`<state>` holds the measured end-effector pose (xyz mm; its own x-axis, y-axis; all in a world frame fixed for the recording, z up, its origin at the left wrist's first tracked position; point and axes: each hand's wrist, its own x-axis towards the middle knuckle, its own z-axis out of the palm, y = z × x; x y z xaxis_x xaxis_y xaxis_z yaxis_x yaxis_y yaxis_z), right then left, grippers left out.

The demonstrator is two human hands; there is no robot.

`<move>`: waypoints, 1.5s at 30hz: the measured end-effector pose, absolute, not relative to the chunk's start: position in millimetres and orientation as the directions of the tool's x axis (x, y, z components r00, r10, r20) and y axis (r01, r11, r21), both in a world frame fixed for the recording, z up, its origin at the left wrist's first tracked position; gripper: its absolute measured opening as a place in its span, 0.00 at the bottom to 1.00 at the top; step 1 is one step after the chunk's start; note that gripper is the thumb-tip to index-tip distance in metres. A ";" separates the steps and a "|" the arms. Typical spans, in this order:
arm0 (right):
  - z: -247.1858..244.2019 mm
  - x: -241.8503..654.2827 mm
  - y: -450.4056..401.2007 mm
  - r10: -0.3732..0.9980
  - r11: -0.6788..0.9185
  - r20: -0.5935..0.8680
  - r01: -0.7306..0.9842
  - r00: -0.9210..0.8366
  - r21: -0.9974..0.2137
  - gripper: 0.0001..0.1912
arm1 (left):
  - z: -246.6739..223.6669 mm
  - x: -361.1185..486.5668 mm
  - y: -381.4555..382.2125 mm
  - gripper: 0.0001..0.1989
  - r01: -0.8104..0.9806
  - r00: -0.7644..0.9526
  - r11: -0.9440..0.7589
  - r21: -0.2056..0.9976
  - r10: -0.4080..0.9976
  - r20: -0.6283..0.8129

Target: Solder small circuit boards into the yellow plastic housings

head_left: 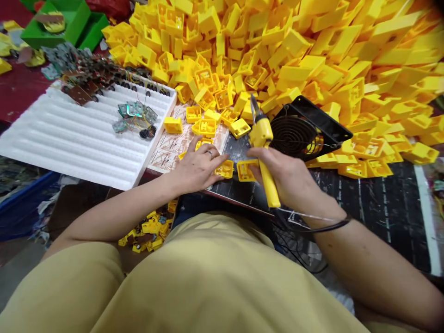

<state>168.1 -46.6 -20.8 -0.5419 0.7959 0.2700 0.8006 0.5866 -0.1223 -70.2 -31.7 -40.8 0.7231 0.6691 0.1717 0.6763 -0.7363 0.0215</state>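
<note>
My right hand is wrapped round a yellow soldering gun, its dark tip pointing up and away. A yellow plastic housing lies beside that hand's fingers, partly covered by them. My left hand, with a ring on one finger, rests palm down with fingers spread over small yellow housings. One of these housings sits at its thumb; others show past the fingertips. Several open housings stand just beyond my left hand.
A large heap of yellow housings fills the back and right. A black fan stands right of centre. On the left, a white foam tray holds circuit boards with wires. Green boxes are behind. A black cable hangs below my right wrist.
</note>
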 end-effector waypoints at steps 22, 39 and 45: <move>-70.7 185.6 -75.2 0.694 0.699 0.478 0.663 -0.538 -0.268 0.21 | -29.5 -112.4 -51.1 0.26 0.941 0.337 -0.337 0.019 0.940 -0.046; -79.2 178.2 -55.4 0.603 0.785 0.540 0.555 -0.586 -0.275 0.21 | 11.2 -194.4 50.7 0.30 0.951 -0.202 0.135 0.277 0.953 0.228; -74.8 175.4 -49.5 0.578 0.802 0.552 0.545 -0.601 -0.246 0.21 | 2.5 -203.0 65.1 0.09 0.857 -0.105 0.014 0.516 0.983 0.148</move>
<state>175.4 -49.5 -74.8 -0.6012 0.5775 0.5523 0.5446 0.8019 -0.2457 -203.0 65.1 2.5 -0.1049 0.9835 0.1476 0.8566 0.0139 0.5158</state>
